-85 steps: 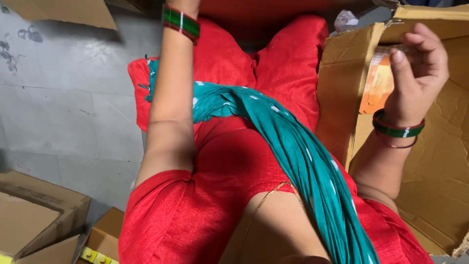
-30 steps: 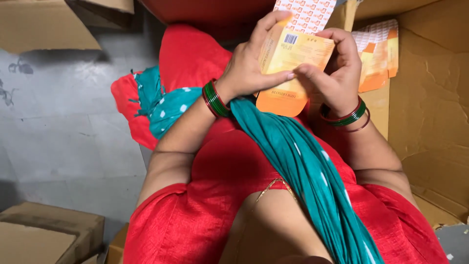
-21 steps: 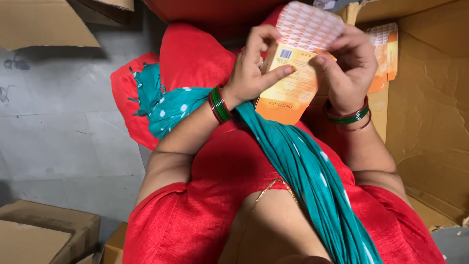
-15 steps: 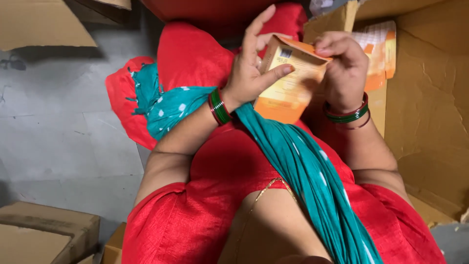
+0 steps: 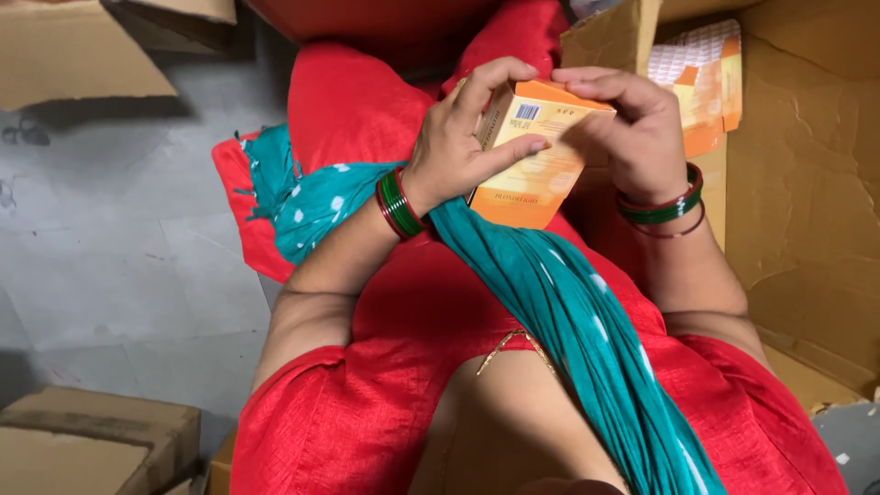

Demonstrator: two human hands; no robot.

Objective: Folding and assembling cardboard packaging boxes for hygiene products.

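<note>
Two hands are seen closed on one small orange and yellow cardboard carton point(image 5: 532, 156), held above the lap. A large open brown corrugated cardboard box point(image 5: 807, 211) is noted at the right, with flat orange and white printed packets point(image 5: 701, 87) stacked inside. The carton's side is gripped by the left hand point(image 5: 458, 142), thumb laid across the front. Its top end is covered by the right hand point(image 5: 632, 128), fingers curled.

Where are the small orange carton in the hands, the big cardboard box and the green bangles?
small orange carton point(image 5: 536, 174), head view, on its front face.
big cardboard box point(image 5: 807, 211), head view, on its inner wall.
green bangles point(image 5: 399, 203), head view, on the left wrist's stack.
</note>
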